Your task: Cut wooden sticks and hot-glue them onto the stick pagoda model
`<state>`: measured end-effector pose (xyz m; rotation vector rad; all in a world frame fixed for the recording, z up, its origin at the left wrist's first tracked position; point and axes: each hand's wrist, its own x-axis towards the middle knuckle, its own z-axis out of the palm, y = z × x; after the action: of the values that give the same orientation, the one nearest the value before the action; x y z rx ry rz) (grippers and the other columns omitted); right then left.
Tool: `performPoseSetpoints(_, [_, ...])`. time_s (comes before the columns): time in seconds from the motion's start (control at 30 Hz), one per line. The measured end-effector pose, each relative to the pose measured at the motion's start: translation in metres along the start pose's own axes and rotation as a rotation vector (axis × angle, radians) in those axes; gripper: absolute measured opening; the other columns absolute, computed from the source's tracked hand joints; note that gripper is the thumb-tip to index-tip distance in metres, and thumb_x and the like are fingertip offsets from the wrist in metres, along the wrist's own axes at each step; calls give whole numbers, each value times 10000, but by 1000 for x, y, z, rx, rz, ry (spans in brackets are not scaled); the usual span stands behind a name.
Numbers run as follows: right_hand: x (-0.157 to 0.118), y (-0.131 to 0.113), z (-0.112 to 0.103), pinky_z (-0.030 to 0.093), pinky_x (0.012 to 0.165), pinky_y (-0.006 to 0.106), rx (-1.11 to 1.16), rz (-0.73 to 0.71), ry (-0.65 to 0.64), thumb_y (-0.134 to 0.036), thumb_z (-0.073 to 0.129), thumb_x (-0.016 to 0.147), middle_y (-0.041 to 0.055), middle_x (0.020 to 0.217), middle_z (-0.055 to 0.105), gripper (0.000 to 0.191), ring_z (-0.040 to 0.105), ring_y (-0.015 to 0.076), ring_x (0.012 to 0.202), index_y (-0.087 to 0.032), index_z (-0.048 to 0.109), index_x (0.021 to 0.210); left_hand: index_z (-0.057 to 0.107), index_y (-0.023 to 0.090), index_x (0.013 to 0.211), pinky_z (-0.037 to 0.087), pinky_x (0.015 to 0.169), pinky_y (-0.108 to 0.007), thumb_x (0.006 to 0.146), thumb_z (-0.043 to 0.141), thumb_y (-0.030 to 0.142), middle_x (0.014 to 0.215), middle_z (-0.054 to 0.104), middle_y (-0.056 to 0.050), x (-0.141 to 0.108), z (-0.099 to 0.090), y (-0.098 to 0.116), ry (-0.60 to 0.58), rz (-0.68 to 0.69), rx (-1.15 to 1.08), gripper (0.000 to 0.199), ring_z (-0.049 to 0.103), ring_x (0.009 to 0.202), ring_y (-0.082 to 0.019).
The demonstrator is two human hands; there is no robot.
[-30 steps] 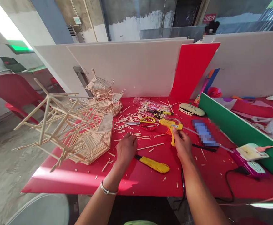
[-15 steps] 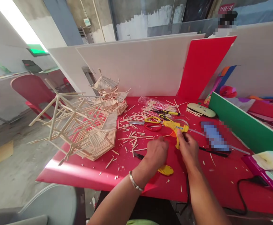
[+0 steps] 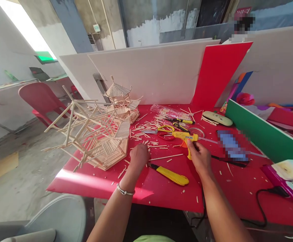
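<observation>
My right hand (image 3: 199,157) is wrapped round the handle of a yellow hot glue gun (image 3: 184,136), its nozzle to the left. A clear glue stick (image 3: 209,140) sticks out of its back. My left hand (image 3: 139,155) is closed over the loose sticks, fingers curled and pointing away from me; anything in them is hidden. Just left of it stands a pavilion frame of thin wooden sticks (image 3: 86,124) on a slatted base (image 3: 116,156). A yellow utility knife (image 3: 173,175) lies between my forearms, and a single stick (image 3: 165,157) lies beyond it.
A finished-looking stick pavilion (image 3: 118,94) stands at the back left. Scissors (image 3: 161,130), pliers (image 3: 184,121) and a bag of sticks (image 3: 171,112) lie beyond my hands. A phone (image 3: 232,146), green board (image 3: 267,131) and power strip (image 3: 287,183) are on the right.
My left hand has moved left, away from the glue gun and towards the pavilion frame, uncovering the utility knife. My right hand still grips the glue gun, which has shifted slightly left.
</observation>
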<state>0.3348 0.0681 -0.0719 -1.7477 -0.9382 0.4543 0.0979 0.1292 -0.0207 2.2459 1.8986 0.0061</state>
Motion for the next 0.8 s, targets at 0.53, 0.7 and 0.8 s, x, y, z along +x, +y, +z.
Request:
performPoseSetpoints(0.53, [-34, -35, -4, 455, 607, 255, 149, -18, -63, -722, 549, 820, 46, 773, 717, 567, 613, 174, 684, -189, 705, 932, 674, 196, 1013, 524, 825, -303, 907, 512, 158, 1020, 726, -95, -46, -18, 3, 66, 143, -458, 197, 691, 961, -219])
performPoseSetpoints(0.7, [-70, -77, -12, 452, 545, 251, 376, -38, -118, -659, 620, 820, 19, 695, 675, 472, 573, 145, 583, -202, 655, 935, 593, 203, 879, 368, 320, -172, 881, 622, 422, 797, 684, -15, -117, -23, -31, -129, 24, -1554, 221, 617, 493, -115])
performPoseSetpoints(0.8, [-86, -99, -9, 461, 542, 255, 449, -55, -125, -631, 663, 803, 17, 665, 658, 444, 579, 150, 585, -197, 644, 897, 620, 171, 833, 403, 307, -141, 737, 809, 372, 720, 667, 1, -135, -28, -66, -37, -151, -1966, 293, 603, 480, -94])
